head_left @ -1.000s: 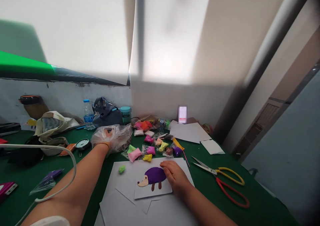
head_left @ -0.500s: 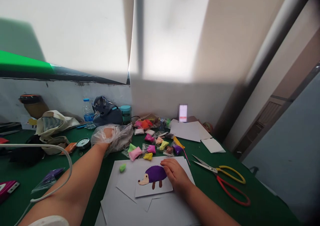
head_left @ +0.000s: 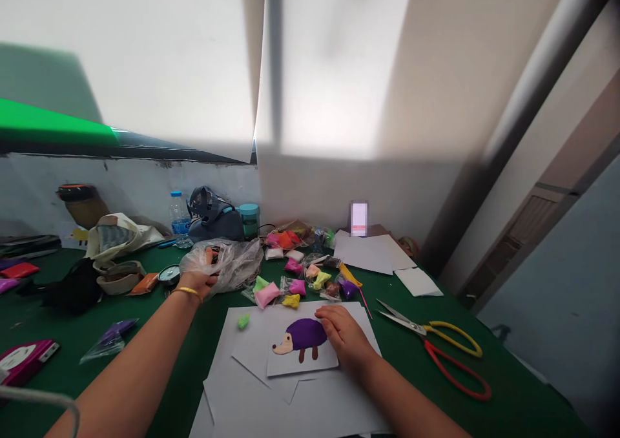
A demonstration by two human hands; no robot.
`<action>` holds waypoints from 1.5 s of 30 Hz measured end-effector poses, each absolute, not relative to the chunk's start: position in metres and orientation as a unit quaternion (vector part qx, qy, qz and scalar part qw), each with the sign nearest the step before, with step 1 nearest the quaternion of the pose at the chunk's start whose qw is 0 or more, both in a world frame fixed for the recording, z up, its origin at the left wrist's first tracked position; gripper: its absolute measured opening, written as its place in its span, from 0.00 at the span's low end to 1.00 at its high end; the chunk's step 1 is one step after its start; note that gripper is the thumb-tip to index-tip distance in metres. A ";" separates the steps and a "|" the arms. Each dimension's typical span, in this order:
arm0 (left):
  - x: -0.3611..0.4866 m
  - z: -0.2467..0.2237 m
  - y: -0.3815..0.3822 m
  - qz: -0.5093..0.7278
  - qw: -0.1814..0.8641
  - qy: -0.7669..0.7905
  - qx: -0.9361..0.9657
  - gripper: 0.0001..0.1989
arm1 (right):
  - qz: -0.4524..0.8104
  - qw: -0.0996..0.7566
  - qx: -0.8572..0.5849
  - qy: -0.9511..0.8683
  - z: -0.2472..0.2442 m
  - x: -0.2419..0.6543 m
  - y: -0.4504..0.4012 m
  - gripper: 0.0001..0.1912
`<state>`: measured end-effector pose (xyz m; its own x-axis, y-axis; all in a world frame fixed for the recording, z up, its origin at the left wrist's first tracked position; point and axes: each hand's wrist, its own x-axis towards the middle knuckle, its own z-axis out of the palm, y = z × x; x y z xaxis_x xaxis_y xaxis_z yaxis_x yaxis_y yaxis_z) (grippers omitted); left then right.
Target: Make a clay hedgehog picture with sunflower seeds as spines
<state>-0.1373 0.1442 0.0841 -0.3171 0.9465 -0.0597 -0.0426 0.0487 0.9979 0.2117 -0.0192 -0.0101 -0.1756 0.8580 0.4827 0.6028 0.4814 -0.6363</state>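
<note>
My left hand (head_left: 199,283) is at the near left side of a clear crinkled plastic bag (head_left: 239,267), a gold bangle on its wrist. The plastic covers most of its fingers, so their grip is unclear. My right hand (head_left: 346,336) lies open over the right edge of a white card (head_left: 285,368), fingers stretched and close together. On that card is a hedgehog (head_left: 306,334) with a purple body, pale face and brown legs. The card rests on white paper sheets (head_left: 252,406). A small green clay lump (head_left: 243,322) sits on the paper, upper left.
Several packets of coloured clay (head_left: 290,301) lie behind the paper. Open scissors (head_left: 426,328) with yellow and red handles are at the right. A lit phone (head_left: 359,219) stands at the back. Leftward are a round dial (head_left: 169,274), a water bottle (head_left: 180,219) and a cream bag (head_left: 121,234).
My left hand has drawn back toward me from deeper in the plastic bag, and its bangle now shows. My right hand stays on the card. The view has shifted slightly left.
</note>
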 end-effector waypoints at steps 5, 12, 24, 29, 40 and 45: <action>-0.143 0.073 0.113 0.567 0.485 0.568 0.346 0.09 | 0.151 0.415 -0.487 -0.754 -0.013 0.212 -0.018 0.19; -0.133 0.099 0.132 0.577 0.506 0.549 0.330 0.10 | 0.154 0.405 -0.492 -0.755 -0.012 0.211 -0.018 0.21; -0.082 0.054 0.036 0.553 0.586 0.479 0.347 0.14 | 0.155 0.372 -0.515 -0.756 -0.014 0.211 -0.018 0.18; -0.042 0.032 0.034 0.399 0.384 0.521 0.650 0.23 | 0.128 0.325 -0.551 -0.758 -0.015 0.209 -0.019 0.20; -0.025 0.015 0.038 0.249 0.185 0.524 0.793 0.08 | 0.116 0.285 -0.622 -0.720 -0.005 0.211 -0.020 0.20; -0.024 0.018 0.032 0.221 0.135 0.524 0.812 0.06 | 0.130 0.276 -0.614 -0.728 -0.002 0.213 -0.018 0.18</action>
